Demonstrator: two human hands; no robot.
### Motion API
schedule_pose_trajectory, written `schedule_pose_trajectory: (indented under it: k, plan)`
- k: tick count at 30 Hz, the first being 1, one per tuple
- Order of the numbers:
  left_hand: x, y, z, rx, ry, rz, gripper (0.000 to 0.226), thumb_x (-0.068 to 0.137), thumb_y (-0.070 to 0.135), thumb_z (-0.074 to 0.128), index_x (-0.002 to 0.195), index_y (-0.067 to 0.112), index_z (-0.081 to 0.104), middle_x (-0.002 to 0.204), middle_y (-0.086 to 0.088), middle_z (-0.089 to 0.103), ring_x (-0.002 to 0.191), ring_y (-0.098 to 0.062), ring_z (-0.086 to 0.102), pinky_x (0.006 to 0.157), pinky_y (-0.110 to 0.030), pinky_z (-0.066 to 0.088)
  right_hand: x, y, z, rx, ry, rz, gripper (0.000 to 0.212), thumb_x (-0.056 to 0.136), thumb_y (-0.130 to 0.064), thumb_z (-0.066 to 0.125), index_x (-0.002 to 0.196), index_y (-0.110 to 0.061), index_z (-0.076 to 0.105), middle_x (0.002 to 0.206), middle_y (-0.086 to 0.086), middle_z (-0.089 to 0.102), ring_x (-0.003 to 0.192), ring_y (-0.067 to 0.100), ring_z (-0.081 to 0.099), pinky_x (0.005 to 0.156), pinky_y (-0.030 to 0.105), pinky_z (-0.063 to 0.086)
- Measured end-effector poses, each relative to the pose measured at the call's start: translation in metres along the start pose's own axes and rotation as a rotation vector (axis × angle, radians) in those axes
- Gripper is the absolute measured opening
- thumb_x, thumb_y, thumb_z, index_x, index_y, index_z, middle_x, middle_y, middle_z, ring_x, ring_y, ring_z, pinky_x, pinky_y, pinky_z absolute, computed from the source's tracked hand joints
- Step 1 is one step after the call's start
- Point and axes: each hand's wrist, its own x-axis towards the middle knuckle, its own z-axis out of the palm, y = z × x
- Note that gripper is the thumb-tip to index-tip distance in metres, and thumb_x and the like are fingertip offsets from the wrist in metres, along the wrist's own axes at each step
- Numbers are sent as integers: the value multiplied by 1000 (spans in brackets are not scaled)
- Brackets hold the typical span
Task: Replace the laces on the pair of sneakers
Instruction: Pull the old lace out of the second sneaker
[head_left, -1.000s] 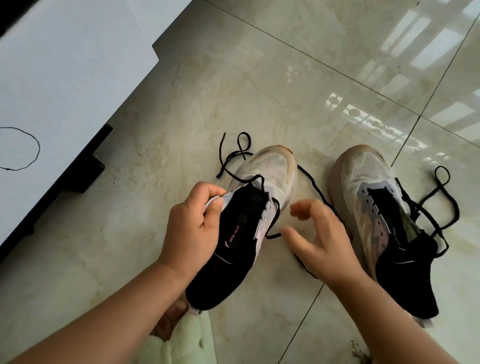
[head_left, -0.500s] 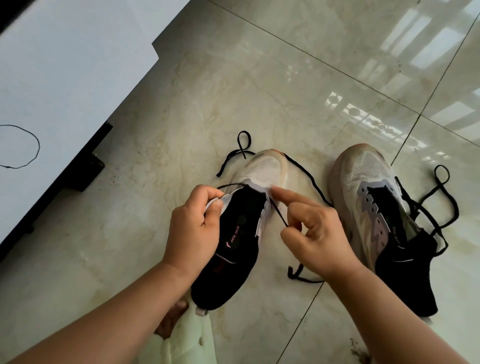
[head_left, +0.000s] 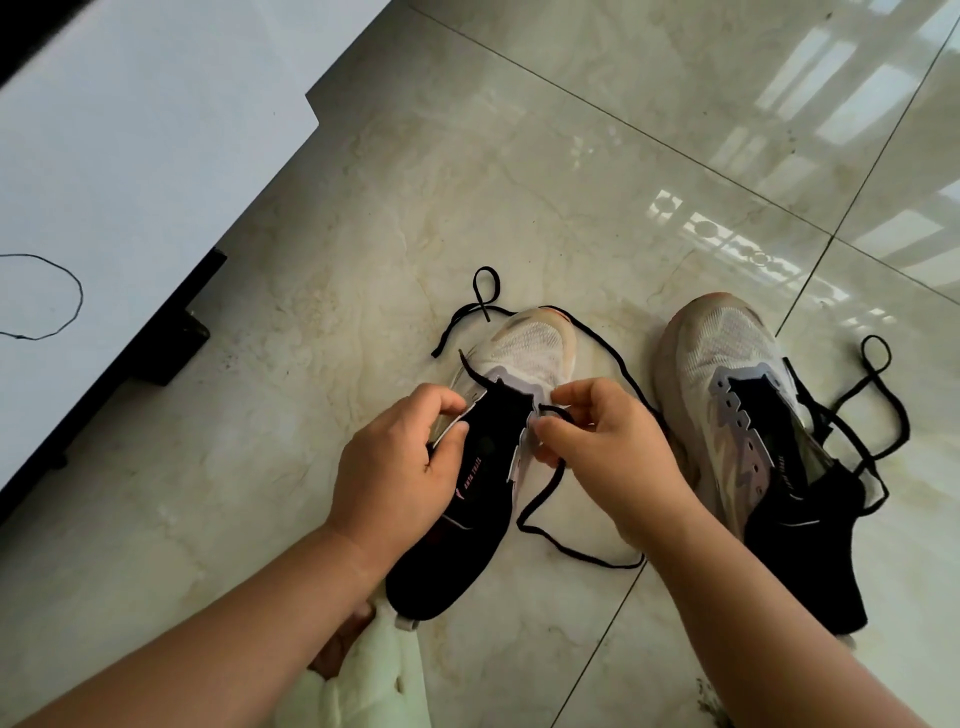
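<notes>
Pale marble floor tiles (head_left: 519, 156) carry both sneakers, toes pointing away from the person, with a white cabinet (head_left: 130, 156) along the left edge.

The left sneaker (head_left: 488, 457) lies between the two hands, its long axis running from the near heel up and slightly right to the toe. The left hand (head_left: 400, 467) curls round the shoe's left eyelet flap, thumb and fingers pinching it to steady the shoe. The right hand (head_left: 613, 447) is just at the right eyelet flap, fingers curled and pinching the black lace (head_left: 550, 493) close to the lowest eyelet near the toe. From that pinch the lace trails toward the person in a loose loop on the tile, while its other length runs round the toe and ends in a small loop on the floor beyond. Only the bottom eyelets seem threaded, so lacing is at an early stage; the next pull likely goes toward the right hand, across the tongue.

The right sneaker (head_left: 753, 441) sits well apart to the right, untouched, its own black lace (head_left: 857, 415) lying slack beside it.
</notes>
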Motion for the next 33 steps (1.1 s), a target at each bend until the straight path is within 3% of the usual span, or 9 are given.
schedule_pose_trajectory:
  k: [4,6,9,14,17,22,25,29,33]
  plan:
    - [0,4,-1,99,13,33,17,79,12,71,94,14,63,60,21,39,51,1,43,47,-5,23,6,-6,4,-47,63,61,14,83,-7,53,83,-20,59,66,2,64,47,9,57,42,20,45]
    - [-2,4,2,157,31,112,23,76,11,72,98,13,64,83,12,59,67,-8,53,56,-13,36,9,-6,4,-150,96,12,14,82,-10,54,77,-21,60,66,-1,60,50,9,51,43,21,38]
    - [1,7,6,228,19,288,31,79,7,63,108,17,67,113,-4,61,89,-23,53,71,-30,44,9,-7,4,-254,139,-111,10,82,-18,62,73,-21,64,65,-5,60,53,8,49,50,22,38]
    - [9,8,7,297,-83,438,38,82,14,48,112,25,68,108,-4,63,88,-26,56,72,-37,47,6,-7,-1,-304,126,-235,14,82,-17,63,69,-18,64,58,-4,59,52,11,52,52,29,45]
    - [12,6,9,305,-76,423,30,84,19,53,108,25,70,102,-3,64,84,-26,57,68,-38,48,3,-2,-7,-168,44,-197,11,82,-11,58,72,-12,61,71,4,67,49,8,47,47,20,39]
    - [12,4,13,318,-22,382,28,82,18,59,106,25,70,99,-1,63,81,-25,56,67,-34,43,-4,16,-21,108,-120,-183,13,75,2,51,62,1,46,110,2,69,103,3,62,91,29,49]
    - [11,6,14,337,5,374,25,81,16,61,103,24,71,97,0,63,79,-25,56,65,-35,42,-3,15,-28,254,-204,-186,10,64,-5,46,58,3,47,114,4,68,111,12,60,96,28,48]
    - [11,9,14,330,-7,367,25,85,21,53,103,23,71,96,-1,63,79,-25,55,65,-35,44,2,3,-32,-75,-174,-195,8,77,-27,66,81,-22,62,101,-12,66,95,1,60,83,22,47]
    - [11,10,14,319,-23,354,26,86,24,53,105,23,70,97,-2,63,81,-25,56,64,-36,46,6,-8,-15,-488,-10,-407,27,81,-33,64,102,-17,62,94,-6,61,85,8,58,74,23,48]
